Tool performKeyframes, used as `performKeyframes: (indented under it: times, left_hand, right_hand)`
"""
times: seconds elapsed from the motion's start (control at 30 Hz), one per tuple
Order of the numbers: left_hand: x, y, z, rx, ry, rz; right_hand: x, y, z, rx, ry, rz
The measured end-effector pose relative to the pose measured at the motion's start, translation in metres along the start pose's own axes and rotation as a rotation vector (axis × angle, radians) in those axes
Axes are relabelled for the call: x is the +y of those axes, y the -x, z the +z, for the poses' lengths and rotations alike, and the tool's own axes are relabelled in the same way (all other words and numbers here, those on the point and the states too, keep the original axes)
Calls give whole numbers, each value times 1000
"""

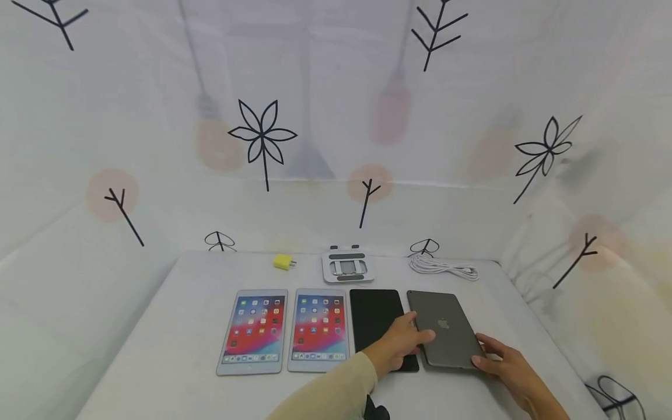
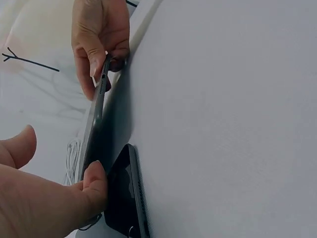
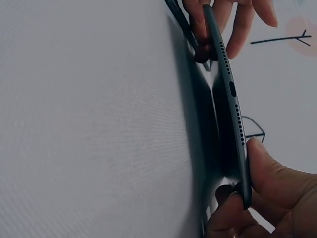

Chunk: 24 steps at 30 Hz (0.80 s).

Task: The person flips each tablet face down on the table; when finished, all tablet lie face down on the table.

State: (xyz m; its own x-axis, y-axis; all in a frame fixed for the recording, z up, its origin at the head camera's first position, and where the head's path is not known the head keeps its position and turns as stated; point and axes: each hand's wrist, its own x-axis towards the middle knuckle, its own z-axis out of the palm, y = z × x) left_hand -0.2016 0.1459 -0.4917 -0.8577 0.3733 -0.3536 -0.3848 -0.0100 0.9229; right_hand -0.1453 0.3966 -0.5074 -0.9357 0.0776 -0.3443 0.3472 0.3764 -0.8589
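Observation:
A dark grey tablet [image 1: 446,329] with a logo on its back lies face down, its near edge lifted off the table. My right hand [image 1: 506,367] pinches its near right corner, thumb on the back and fingers beneath. At its left edge my left hand [image 1: 399,344] holds on with the fingers, the thumb sticking up apart from it. In the right wrist view the tablet's port edge [image 3: 233,89] stands tilted above the cloth. A black-screened tablet [image 1: 375,315] lies under my left forearm, partly hidden.
Left of these lie two white tablets [image 1: 254,332] with lit-looking home screens, side by side. Along the back are a yellow plug adapter [image 1: 283,261], a silver folding stand [image 1: 347,266] and a coiled white cable [image 1: 443,267]. A patterned white curtain [image 1: 325,216] closes off the rear and sides.

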Motion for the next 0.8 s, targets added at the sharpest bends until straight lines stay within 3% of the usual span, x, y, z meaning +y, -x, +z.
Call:
performKeyframes:
  times: [0.33,0.6,0.8]
  left_hand:
    - [2,-1,-3,-20,6,9]
    - [6,-4,-5,-66,30,-13]
    - [8,-6,-10,-120,8,-36]
  right_hand:
    - [-4,-3,3,44,143,-37]
    - [-7,-11,3,101,406,-123]
    - [-9,-14,6,91,430,-111]
